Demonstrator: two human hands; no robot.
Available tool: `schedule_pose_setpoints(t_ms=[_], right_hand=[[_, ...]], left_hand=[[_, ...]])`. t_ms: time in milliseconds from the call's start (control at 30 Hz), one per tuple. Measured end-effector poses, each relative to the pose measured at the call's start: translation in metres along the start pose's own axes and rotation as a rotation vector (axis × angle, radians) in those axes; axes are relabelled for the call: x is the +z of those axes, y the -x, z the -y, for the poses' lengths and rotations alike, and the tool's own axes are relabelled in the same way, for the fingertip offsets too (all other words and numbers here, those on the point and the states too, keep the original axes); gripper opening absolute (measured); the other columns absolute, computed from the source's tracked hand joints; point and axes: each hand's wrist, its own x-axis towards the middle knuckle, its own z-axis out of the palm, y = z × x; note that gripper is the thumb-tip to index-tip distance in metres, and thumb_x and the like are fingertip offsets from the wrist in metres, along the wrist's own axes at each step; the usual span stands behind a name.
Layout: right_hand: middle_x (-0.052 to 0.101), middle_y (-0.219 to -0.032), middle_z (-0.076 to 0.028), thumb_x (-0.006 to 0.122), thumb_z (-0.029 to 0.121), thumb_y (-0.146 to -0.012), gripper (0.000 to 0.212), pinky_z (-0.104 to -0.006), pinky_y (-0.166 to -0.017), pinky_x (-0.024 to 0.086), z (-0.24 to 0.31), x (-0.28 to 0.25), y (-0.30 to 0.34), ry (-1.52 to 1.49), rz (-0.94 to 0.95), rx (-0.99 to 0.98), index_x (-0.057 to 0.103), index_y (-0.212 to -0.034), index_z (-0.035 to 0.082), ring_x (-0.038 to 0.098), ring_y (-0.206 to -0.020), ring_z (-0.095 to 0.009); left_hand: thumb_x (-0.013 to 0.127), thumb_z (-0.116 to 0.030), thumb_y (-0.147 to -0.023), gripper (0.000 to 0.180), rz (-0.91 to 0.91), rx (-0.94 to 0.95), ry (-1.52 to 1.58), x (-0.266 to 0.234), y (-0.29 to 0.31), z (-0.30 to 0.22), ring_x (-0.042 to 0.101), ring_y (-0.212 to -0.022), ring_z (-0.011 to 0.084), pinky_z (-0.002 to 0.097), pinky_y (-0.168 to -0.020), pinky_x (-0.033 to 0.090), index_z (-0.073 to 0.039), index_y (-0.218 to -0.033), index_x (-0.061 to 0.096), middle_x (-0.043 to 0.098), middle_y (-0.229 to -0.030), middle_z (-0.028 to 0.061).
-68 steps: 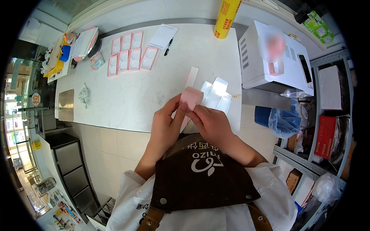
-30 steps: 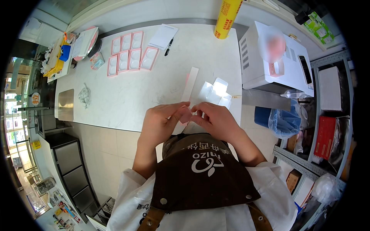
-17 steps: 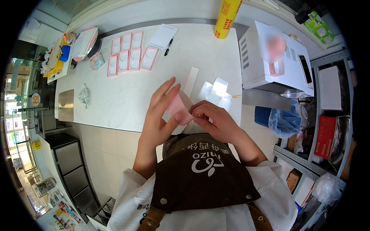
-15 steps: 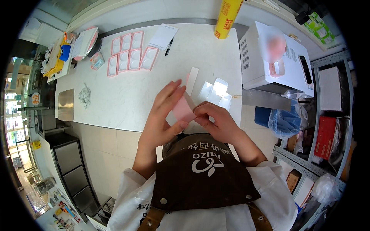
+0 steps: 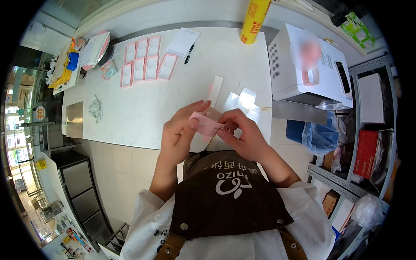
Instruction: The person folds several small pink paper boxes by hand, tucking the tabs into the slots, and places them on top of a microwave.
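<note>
Trays [image 5: 151,66], pen [image 5: 189,54] and unfolded white carton [image 5: 245,99] lie beyond half-curled hands [image 5: 175,131] that together hold a pink card [image 5: 208,125].

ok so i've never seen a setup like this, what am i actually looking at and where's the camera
There's no robot here: these are a person's own bare hands, the left and the right. The view comes from a fisheye camera worn on the head, looking down, so straight edges bend near the dark rim. Between the hands is a bent pink piece, apparently card, held at its two ends. On the white table lie seven pink-edged trays, a paper sheet, a black pen, a white strip and an unfolded white carton. A yellow tube stands at the back.
</note>
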Motion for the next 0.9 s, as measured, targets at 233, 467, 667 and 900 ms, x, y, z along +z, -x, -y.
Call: schedule_pose_setpoints(t_ms=[233, 467, 667, 900], right_hand=[[0.066, -0.100, -0.009, 0.067, 0.008, -0.096, 0.013, -0.0312, -0.072, 0.053, -0.007, 0.003, 0.004, 0.013, 0.043, -0.081, 0.061, -0.107, 0.003, 0.067, -0.082, -0.019], [0.064, -0.108, -0.009, 0.056, -0.006, -0.098, 0.027, -0.0296, -0.080, 0.054, -0.004, 0.004, 0.000, -0.130, 0.042, 0.025, 0.046, -0.120, 0.005, 0.065, -0.090, -0.013], [0.064, -0.107, -0.009, 0.053, -0.006, -0.098, 0.028, -0.0292, -0.076, 0.054, -0.003, -0.001, 0.006, -0.466, 0.109, 0.104, 0.045, -0.122, 0.007, 0.065, -0.089, -0.015], [0.064, -0.102, -0.006, 0.058, -0.001, -0.099, 0.028, -0.0284, -0.069, 0.053, -0.005, -0.034, -0.001, -0.643, 0.115, 0.160, 0.050, -0.124, 0.008, 0.064, -0.082, -0.014]], left_hand=[[0.062, -0.019, -0.101, 0.039, 0.097, 0.242, -0.337, 0.003, -0.005, -0.010, 0.058, -0.129, 0.0397, 0.0446, -0.110, 0.046, -0.001, -0.135, 0.062, 0.064, -0.137, 0.0148], [0.052, -0.033, -0.107, 0.042, 0.137, 0.109, -0.157, 0.002, -0.004, 0.002, 0.062, -0.125, 0.0374, 0.0448, -0.105, 0.049, -0.001, -0.132, 0.065, 0.072, -0.124, 0.0130], [0.052, -0.031, -0.107, 0.050, 0.137, -0.188, 0.123, 0.002, -0.008, 0.009, 0.053, -0.135, 0.0256, 0.0410, -0.112, 0.041, -0.001, -0.146, 0.051, 0.059, -0.144, 0.0121], [0.041, -0.049, -0.108, 0.070, 0.213, -0.205, 0.289, 0.025, -0.002, 0.061, 0.039, -0.145, 0.0308, 0.0440, -0.119, 0.031, -0.005, -0.161, 0.026, 0.040, -0.159, 0.0154]])
